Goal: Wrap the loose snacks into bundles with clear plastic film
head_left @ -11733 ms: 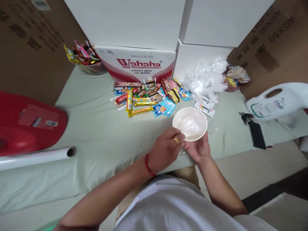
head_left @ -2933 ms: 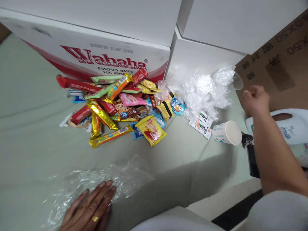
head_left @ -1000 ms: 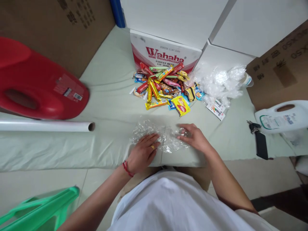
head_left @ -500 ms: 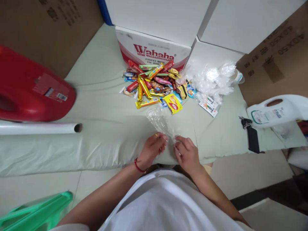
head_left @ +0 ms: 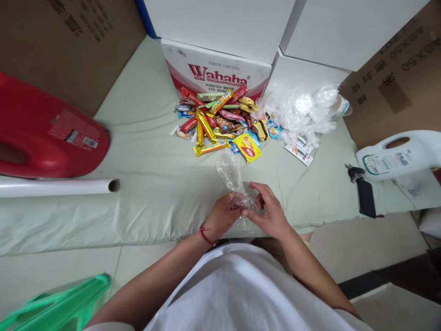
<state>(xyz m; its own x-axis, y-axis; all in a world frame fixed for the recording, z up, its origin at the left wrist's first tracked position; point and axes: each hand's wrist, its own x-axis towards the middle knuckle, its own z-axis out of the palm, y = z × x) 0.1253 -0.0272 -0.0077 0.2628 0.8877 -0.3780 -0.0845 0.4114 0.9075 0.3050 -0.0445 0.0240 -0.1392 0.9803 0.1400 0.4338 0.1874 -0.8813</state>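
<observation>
A clear plastic bag (head_left: 230, 171) is gathered in my left hand (head_left: 220, 216), whose fingers are closed round its crumpled lower part. The bag's loose end stretches forward over the cloth towards a heap of wrapped snacks. My right hand (head_left: 272, 215) is beside it on the right, its index finger and thumb apart in a wide curve. The right thumb tip meets the bag near the left fingertips. Closest to the bag's far end is a yellow snack packet (head_left: 247, 148), with a yellow-wrapped bar (head_left: 212, 148) to its left.
Behind the snacks stands a Wahaha carton (head_left: 217, 69). To their right are crumpled clear plastic bags (head_left: 303, 112) and a white bottle (head_left: 399, 154), with keys and a black case (head_left: 365, 197). On the left are a red jug (head_left: 41, 133) and a white roll (head_left: 58, 187).
My left hand has turned and closed round the bag, bunching it. My right hand has loosened its pinch and spread its fingers. The bag's far end has swung slightly right.
</observation>
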